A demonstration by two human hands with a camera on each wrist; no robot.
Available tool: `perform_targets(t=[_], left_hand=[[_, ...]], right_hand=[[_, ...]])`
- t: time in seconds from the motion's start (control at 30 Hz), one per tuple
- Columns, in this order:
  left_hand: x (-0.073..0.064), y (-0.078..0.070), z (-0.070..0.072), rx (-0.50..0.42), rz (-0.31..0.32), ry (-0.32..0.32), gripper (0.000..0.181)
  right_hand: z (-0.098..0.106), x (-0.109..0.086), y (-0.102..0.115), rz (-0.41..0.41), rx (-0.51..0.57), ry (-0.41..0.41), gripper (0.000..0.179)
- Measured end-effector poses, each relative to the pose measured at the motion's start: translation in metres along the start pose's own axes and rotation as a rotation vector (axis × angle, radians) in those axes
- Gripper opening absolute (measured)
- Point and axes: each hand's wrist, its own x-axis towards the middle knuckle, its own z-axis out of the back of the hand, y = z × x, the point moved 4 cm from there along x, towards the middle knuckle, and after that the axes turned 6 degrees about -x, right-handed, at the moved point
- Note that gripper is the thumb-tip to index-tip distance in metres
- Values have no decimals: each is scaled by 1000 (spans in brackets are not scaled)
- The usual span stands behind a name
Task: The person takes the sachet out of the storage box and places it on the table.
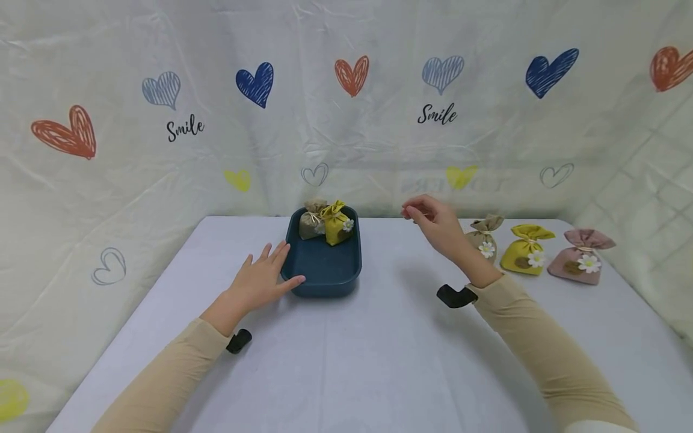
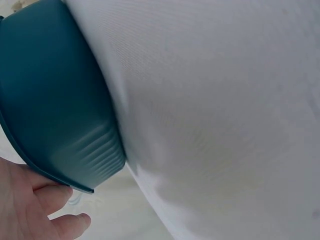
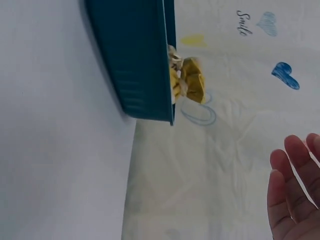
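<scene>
A dark teal plastic basin (image 1: 320, 290) stands on the white table, with a beige pouch (image 1: 310, 227) and a yellow pouch (image 1: 337, 233) upright at its far end. My left hand (image 1: 258, 279) rests on the basin's left rim, fingers spread and fairly straight; the left wrist view shows fingertips (image 2: 55, 197) at the rim. To the right of the basin, my right hand (image 1: 433, 222) hovers above the table with fingers loosely bent and nothing in it. In the right wrist view its fingers (image 3: 300, 175) appear apart from the basin (image 3: 135, 60).
At the right stand a beige pouch (image 1: 483, 240) partly behind my right forearm, a yellow pouch (image 1: 524, 252) and a pink pouch (image 1: 579, 258), each with a white flower. A white curtain (image 1: 379, 144) printed with hearts hangs behind the table (image 1: 346, 361).
</scene>
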Motion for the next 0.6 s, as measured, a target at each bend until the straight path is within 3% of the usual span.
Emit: perform_targets(t=[0.2,0.6], left_hand=[[0,1,-2,2,-3,-3,96],[0,2,-1,-4,-1,-9,96]], right_hand=[[-22,8,-1,-24,18,44,20],[-41,31,8,-73,51,119,23]])
